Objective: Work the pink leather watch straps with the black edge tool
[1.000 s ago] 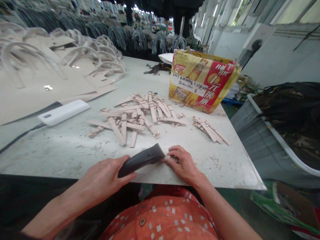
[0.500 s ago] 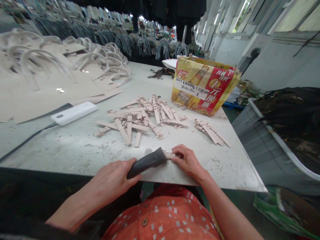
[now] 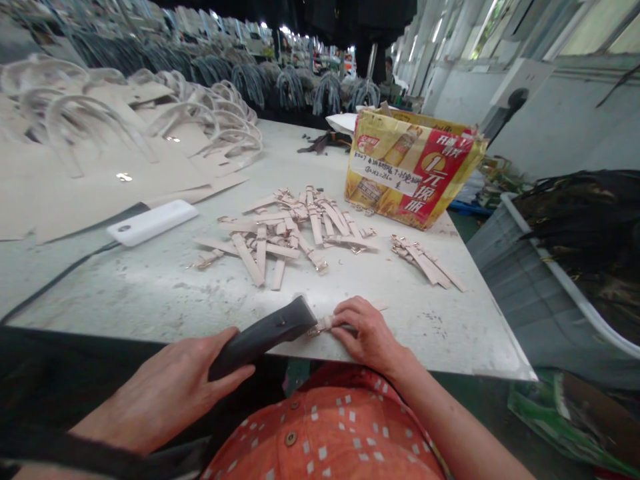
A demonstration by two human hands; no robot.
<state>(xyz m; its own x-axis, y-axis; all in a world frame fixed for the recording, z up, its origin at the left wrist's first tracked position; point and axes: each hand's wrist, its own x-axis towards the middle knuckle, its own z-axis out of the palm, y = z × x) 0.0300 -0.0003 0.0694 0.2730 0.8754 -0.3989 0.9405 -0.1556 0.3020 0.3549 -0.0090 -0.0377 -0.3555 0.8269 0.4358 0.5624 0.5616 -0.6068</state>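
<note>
Drawn back towards the body and to the left, the left hand [image 3: 193,383] has taken the dark grey, long-bodied handheld tool [image 3: 263,337] with it, and more of the short beige strap with metal fittings [image 3: 326,324] now shows beyond the tip — so the work seems centred on the strap's metal end. Whether tip and metal touch, I cannot tell. The left fingers are closed round the tool's rear part; those of the right hand [image 3: 367,333] are drawn together in a pinch on the strap, just above the scuffed pale surface [image 3: 165,293] near its front edge. Beyond the hands lies a loose heap of similar beige straps [image 3: 261,250] — with a smaller fanned bunch of beige straps [image 3: 425,263] to its right, before the yellow-and-red cardboard box [image 3: 390,170]
</note>
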